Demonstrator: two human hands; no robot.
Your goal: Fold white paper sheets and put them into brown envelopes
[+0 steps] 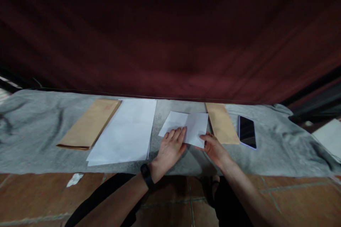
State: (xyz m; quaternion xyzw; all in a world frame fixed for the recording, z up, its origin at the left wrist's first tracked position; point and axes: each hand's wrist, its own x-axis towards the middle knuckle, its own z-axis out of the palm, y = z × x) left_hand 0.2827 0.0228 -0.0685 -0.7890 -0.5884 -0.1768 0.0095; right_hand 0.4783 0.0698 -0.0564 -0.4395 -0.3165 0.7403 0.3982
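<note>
A white sheet of paper (196,124) with a crease down its middle lies in front of me, its right half raised a little. My left hand (172,145), with a black band on the wrist, rests its fingers flat on the sheet's left half near the crease. At the lower right edge, my right hand (213,147) pinches the paper between thumb and fingers. A brown paper envelope (223,124) lies just right of the sheet, partly behind it. To the left is a stack of white paper (125,131).
Brown envelopes (89,124) lie left of the white stack. A phone (247,132) lies at the right on the grey cloth (282,142). Dark red fabric (170,42) hangs behind. A crumpled white scrap (75,180) is on the tiled floor (293,195).
</note>
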